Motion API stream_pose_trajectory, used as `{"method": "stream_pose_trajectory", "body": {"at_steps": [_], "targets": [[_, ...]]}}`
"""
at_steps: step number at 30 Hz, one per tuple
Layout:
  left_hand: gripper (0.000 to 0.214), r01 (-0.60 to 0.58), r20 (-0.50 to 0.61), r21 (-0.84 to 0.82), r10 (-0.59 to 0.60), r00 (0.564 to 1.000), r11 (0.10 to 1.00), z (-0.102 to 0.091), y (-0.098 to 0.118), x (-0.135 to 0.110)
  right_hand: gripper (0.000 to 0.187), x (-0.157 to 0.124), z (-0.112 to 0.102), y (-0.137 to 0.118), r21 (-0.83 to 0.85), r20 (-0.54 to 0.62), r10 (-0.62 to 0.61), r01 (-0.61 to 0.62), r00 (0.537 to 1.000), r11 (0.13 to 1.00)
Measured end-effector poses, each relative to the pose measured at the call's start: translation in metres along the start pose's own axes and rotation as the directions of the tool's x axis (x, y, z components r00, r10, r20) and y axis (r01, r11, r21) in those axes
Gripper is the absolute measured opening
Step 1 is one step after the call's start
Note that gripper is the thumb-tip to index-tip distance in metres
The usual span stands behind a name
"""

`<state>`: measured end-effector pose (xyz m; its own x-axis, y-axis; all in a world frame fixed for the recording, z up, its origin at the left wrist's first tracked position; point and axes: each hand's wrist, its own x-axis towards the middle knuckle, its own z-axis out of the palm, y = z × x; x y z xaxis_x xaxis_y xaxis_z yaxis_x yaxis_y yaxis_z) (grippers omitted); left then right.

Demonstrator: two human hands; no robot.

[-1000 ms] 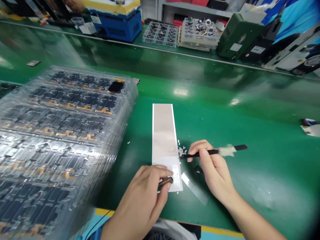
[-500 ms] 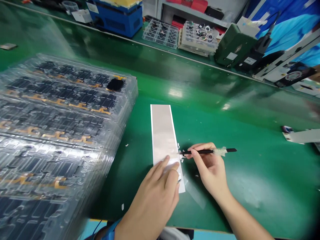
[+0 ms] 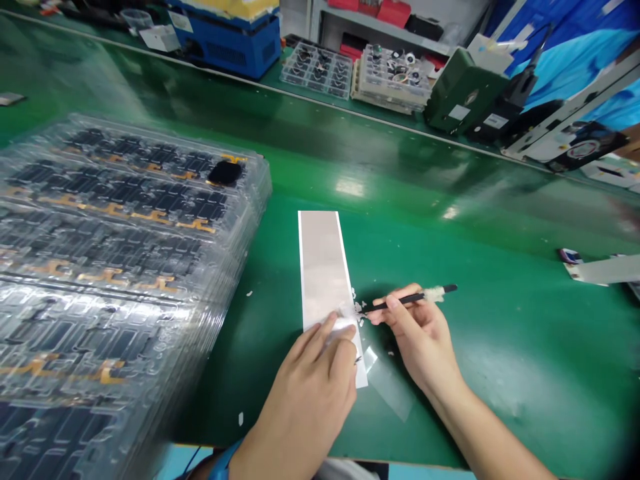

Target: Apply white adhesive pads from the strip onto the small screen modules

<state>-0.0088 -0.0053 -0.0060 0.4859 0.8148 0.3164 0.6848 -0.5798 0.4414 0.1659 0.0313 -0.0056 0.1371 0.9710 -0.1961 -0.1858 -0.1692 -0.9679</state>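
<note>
A long white strip [image 3: 320, 267] lies on the green bench mat [image 3: 500, 327], with small white flakes [image 3: 358, 303] along its right edge. My left hand [image 3: 307, 390] rests over the strip's near end, and a small dark piece [image 3: 358, 359] pokes out from under its fingers. My right hand [image 3: 417, 337] pinches black tweezers [image 3: 400, 303] with white wrapping near the rear end. Their tips are at the strip's edge, among the flakes. A clear film piece [image 3: 390, 387] lies under the right hand's heel.
A stack of clear trays [image 3: 125, 247] holding dark panels with orange flex cables fills the left side. Beyond the bench's raised rail stand a blue machine [image 3: 225, 40], parts trays [image 3: 317, 70], and a green device [image 3: 465, 90].
My left hand has moved from pinching at the strip's end to lying across it with fingers spread. The tweezers have swung to the strip's edge, and the view has shifted slightly.
</note>
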Motion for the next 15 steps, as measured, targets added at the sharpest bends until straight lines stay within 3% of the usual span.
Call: {"method": "stream_pose_trajectory", "body": {"at_steps": [4, 8, 15], "targets": [[0.022, 0.059, 0.043, -0.062, -0.056, 0.998, 0.996, -0.005, 0.000, 0.001, 0.021, -0.001, -0.004, -0.010, 0.129, -0.037, -0.060, 0.064, 0.998, 0.990], [0.022, 0.031, 0.086, 0.003, -0.032, 0.996, 1.000, -0.006, 0.002, 0.002, 0.024, -0.005, -0.001, -0.016, -0.010, -0.010, -0.144, 0.143, 0.990, 0.990], [0.021, -0.071, 0.134, 0.132, 0.053, 0.989, 0.989, 0.002, 0.010, 0.006, 0.023, -0.004, 0.006, -0.007, -0.201, 0.064, -0.183, 0.192, 0.981, 0.961]]}}
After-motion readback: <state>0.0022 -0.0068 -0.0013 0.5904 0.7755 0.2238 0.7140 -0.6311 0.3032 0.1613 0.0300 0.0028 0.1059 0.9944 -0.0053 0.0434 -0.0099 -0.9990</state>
